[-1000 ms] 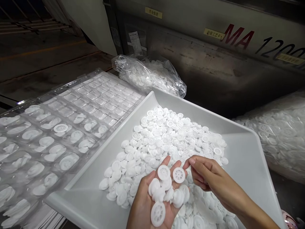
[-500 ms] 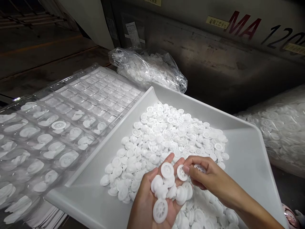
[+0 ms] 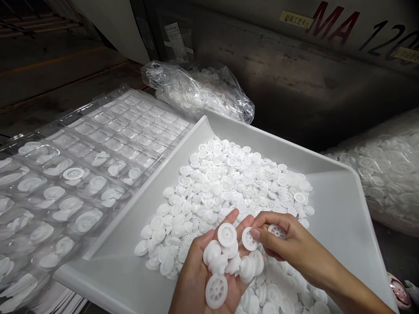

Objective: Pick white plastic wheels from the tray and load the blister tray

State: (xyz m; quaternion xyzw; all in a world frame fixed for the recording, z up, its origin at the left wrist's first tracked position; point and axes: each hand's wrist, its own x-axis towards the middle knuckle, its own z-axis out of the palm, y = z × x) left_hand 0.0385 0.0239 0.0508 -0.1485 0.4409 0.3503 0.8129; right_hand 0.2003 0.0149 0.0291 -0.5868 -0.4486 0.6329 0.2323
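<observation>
Left hand cupped palm-up and open, bearing a heap of white plastic spoked wheels; right hand pinches one wheel between thumb and forefinger, a second tucked behind the fingers. Both hands sit over a white tray heaped with wheels, beside a clear blister tray.

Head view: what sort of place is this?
Probably a factory floor: a white tray heaped with plastic wheels, a clear blister tray, and a large machine casing lettered MA.
</observation>
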